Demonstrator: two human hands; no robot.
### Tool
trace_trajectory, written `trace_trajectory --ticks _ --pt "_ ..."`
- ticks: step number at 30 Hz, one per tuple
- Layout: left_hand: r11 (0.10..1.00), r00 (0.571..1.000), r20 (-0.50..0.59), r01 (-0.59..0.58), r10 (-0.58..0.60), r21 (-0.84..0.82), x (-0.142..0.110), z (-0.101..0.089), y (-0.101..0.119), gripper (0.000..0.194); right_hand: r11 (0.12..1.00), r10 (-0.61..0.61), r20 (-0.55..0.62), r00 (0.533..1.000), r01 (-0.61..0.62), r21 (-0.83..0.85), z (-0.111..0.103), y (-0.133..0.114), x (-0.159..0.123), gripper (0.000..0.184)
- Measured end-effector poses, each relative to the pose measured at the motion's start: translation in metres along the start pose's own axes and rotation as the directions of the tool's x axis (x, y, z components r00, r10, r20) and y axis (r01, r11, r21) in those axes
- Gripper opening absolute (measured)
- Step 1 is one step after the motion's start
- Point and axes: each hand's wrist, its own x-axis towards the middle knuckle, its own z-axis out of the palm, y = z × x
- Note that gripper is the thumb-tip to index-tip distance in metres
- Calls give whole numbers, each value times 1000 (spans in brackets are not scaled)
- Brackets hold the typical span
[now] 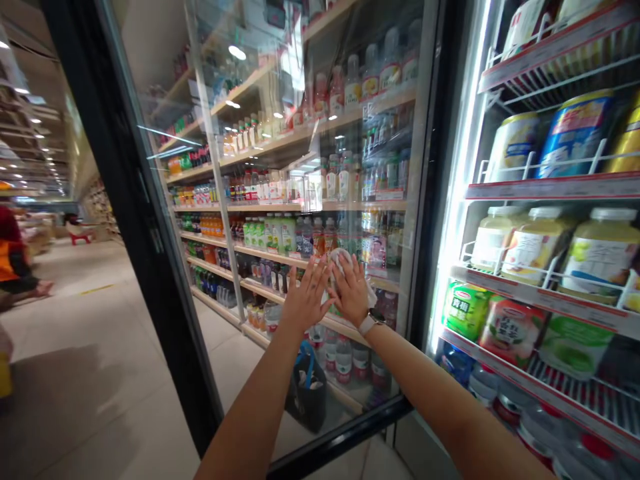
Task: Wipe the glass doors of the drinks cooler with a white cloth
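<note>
My left hand (306, 297) lies flat with spread fingers on the glass door (295, 87) of a refrigerated drinks cabinet. Beside it, my right hand (350, 290) presses a crumpled white cloth (341, 261) against the same pane. The cloth's edge shows past my right palm (371, 297), and my left fingertips come close to it. A white-strapped watch (369, 324) circles my right wrist. Bottled drinks stand on shelves behind the glass.
A black door frame (165, 267) borders the pane on the left. To the right, a lit section (550, 267) holds jars and packets on wire racks. A tiled aisle (75, 347) runs along the left, where a person in an orange vest (7, 263) stands. A dark bag (307, 393) appears low down.
</note>
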Motion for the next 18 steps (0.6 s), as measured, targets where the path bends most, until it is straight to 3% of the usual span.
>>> trace_trajectory --ticks 6,9,13,18 --pt "1000 1000 20 6 -6 2 -1 0 1 75 996 -90 43 995 91 -21 15 -8 -73 42" --pt "1000 1000 30 7 -8 6 -1 -1 2 74 993 -115 50 992 117 -34 14 -6 -82 40" --pt "1000 1000 22 7 -7 13 -1 0 2 71 993 -121 33 992 121 6 4 0 -40 46" --pt "1000 1000 3 -1 1 10 -1 2 0 75 998 55 -80 995 -53 31 -4 1 33 56"
